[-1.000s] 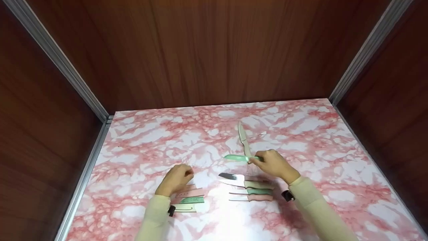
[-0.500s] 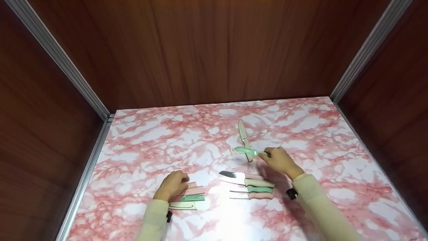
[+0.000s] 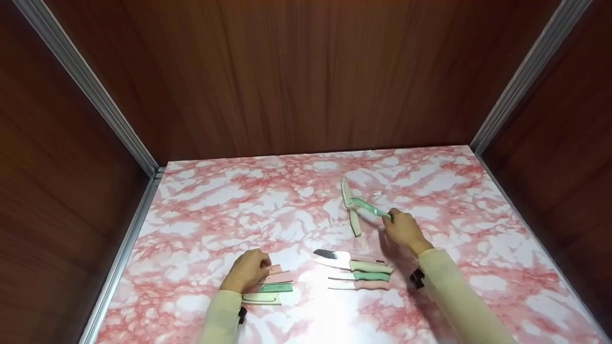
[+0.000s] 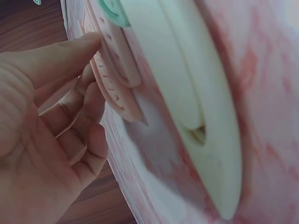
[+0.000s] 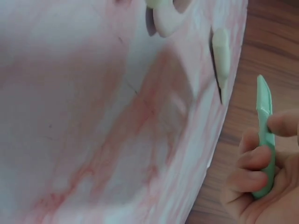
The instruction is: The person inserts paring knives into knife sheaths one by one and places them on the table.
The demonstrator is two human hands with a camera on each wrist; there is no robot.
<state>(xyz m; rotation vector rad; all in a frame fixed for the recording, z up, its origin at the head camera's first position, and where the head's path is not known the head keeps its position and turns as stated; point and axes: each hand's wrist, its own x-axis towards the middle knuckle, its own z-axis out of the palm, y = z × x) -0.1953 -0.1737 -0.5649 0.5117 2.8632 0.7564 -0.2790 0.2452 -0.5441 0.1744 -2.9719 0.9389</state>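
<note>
The right hand grips a green sheath by its near end, fingers curled round it (right wrist view shows the same, sheath held in the curled fingers). The sheath's long axis runs from the hand up and left toward the far edge of the desk, its free tip just at, maybe touching, a cream knife; contact can't be told for sure. That knife lies w/ its long axis near-to-far, blade toward the far edge, handle end toward the near edge, so sheath and knife meet at an angle, not in line. The knife sits left of and slightly beyond the right hand, near it; the left hand is well apart from it. The left hand rests near the near-left part of the desk, fingers curled loosely, fingertips touching a pink sheath; a firm grip isn't shown. Beside it lie a green sheath piece and a cream sheath. Between the hands, three knives lie side by side, handles toward the right edge.
</note>
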